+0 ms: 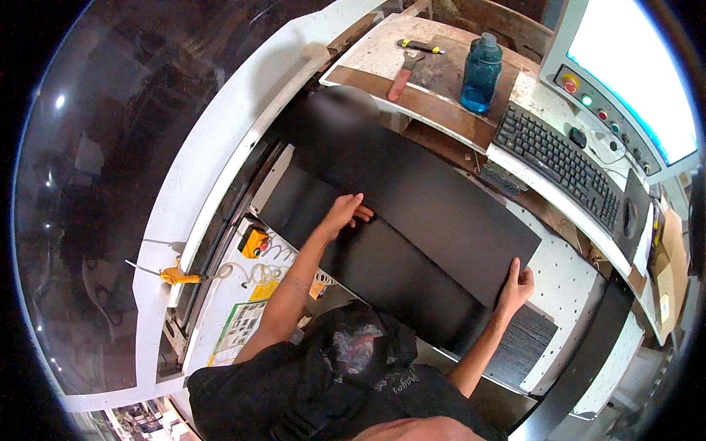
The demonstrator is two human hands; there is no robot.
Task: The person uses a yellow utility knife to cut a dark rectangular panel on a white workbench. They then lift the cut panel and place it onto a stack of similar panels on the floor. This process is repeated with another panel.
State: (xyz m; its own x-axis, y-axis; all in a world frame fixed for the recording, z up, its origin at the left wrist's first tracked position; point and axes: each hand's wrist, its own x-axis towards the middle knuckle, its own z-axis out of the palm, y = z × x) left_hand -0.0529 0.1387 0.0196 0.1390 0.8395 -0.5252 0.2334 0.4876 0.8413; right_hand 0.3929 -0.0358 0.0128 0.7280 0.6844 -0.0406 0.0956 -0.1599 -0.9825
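A large flat black panel (pixel 456 228) lies across the work surface in front of me, its near long edge running over another black panel (pixel 397 275) closer to my body. My left hand (pixel 347 214) is at that near edge toward the left, its fingers curled at the edge and partly hidden. At the panel's right-hand corner, my right hand (pixel 517 288) grips the edge, thumb up and fingers bent. Below my right wrist sits a stack of dark sheets (pixel 523 344).
A white perforated bed (pixel 570 294) extends right. Beyond are a keyboard (pixel 559 165), a blue bottle (pixel 482 73), a red-handled tool (pixel 403 77), a utility knife (pixel 421 46) and a control screen (pixel 625 66). An air gun (pixel 179 275) and yellow switch box (pixel 255 242) are left.
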